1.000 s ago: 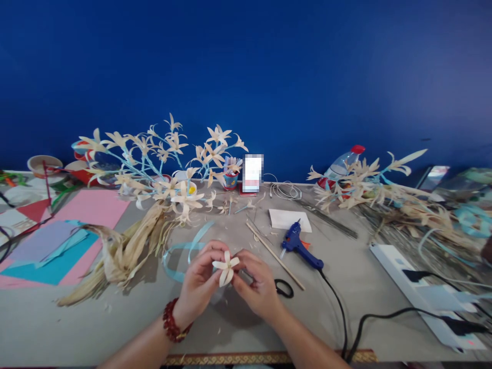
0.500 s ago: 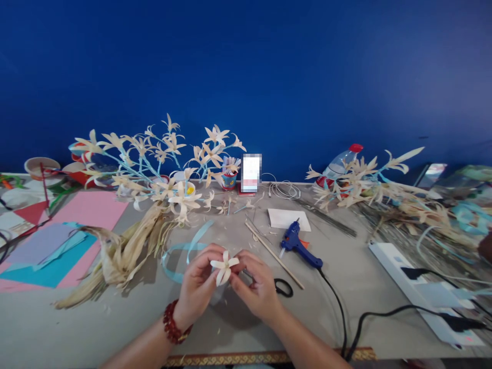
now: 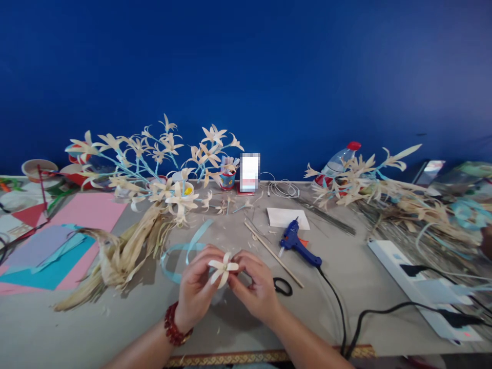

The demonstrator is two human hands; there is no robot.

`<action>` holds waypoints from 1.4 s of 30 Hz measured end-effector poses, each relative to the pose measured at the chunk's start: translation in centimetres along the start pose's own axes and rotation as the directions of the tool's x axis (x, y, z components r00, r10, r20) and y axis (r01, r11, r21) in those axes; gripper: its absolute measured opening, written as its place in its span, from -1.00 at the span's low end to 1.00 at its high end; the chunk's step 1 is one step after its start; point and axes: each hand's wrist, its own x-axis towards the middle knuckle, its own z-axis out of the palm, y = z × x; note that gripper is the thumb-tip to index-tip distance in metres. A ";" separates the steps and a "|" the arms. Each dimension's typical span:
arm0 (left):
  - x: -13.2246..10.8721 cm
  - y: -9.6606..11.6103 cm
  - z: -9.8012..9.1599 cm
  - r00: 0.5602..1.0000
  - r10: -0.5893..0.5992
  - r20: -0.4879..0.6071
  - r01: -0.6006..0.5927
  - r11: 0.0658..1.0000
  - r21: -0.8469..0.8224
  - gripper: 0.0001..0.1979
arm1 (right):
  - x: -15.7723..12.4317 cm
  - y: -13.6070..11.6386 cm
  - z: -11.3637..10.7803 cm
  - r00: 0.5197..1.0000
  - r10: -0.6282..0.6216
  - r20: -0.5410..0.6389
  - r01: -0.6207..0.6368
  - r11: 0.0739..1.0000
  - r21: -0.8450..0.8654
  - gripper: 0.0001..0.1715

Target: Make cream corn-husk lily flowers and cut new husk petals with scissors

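Between my two hands, above the table, is a small cream flower (image 3: 223,267) with narrow petals, made of what looks like corn husk. My left hand (image 3: 198,287) has its fingers closed on the flower from the left; a red bead bracelet circles that wrist. From the other side my right hand (image 3: 253,289) pinches the flower near its right petal. The flower's base is hidden behind the fingers. Light blue ribbon (image 3: 172,264) curls on the table beside my left hand. Just past my right hand lies a black scissor handle (image 3: 283,286), its blades covered by the hand.
A blue glue gun (image 3: 300,245) rests by a wooden stick (image 3: 274,254), its cord running forward. Dry corn husks (image 3: 123,256) and coloured paper (image 3: 63,274) lie left. Flower branches (image 3: 154,164) stand behind. At right are a power strip (image 3: 403,287) and another flower branch (image 3: 361,174).
The flower has turned slightly in my fingers, its petals now pointing a little differently. Both hands keep their hold in nearly the same place. The view has shifted very slightly.
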 end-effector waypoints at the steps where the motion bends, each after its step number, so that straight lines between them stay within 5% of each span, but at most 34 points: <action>1: 0.0 0.1 0.0 1.000 0.008 -0.001 -0.008 1.000 0.014 -0.85 | 0.0 0.0 0.0 1.000 0.001 0.001 -0.001 1.000 0.006 -0.83; 42: -0.2 0.4 0.0 0.987 0.155 -0.042 -0.147 0.976 0.162 -0.86 | 0.0 0.2 -0.1 0.999 0.013 0.034 -0.015 0.999 0.041 -0.77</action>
